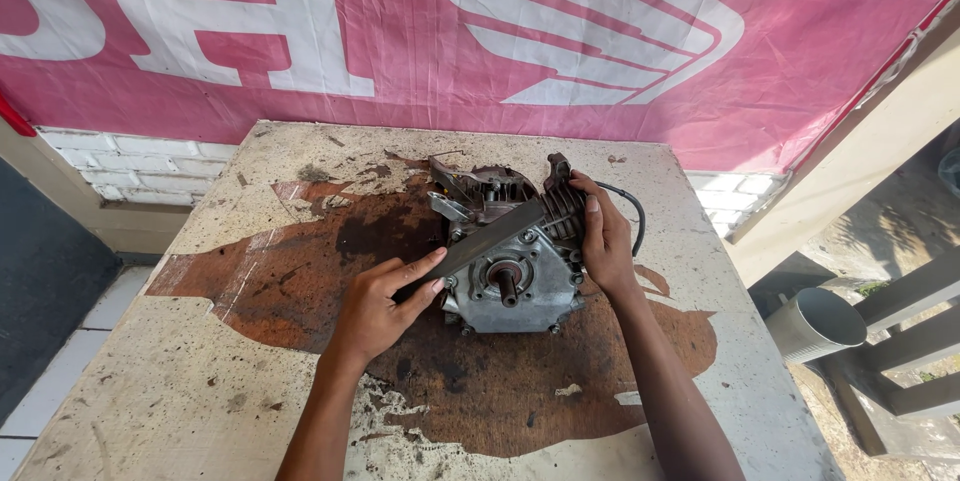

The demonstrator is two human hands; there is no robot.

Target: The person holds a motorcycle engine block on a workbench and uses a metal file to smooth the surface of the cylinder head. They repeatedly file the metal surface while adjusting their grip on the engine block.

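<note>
Small engine block (pixel 510 276), grey metal with a stub shaft sticking out of its front cover, sits near the middle of the bench (pixel 200 391), on a wide dark oil stain (pixel 480 381) in the worn, pale surface. Left hand (pixel 380 306) grasps the lower end of a flat dark metal bar (pixel 480 239) between thumb and fingers (pixel 425 261); the bar runs diagonally up across the engine's front face, touching it. Right hand (pixel 605 241) rests on the finned right side of the engine, fingers curled loosely against the fins. A black cable (pixel 635 216) loops out just behind that hand. Behind the bench hangs a pink and white banner (pixel 500 31); a white pipe (pixel 815 321) lies off to the right.
</note>
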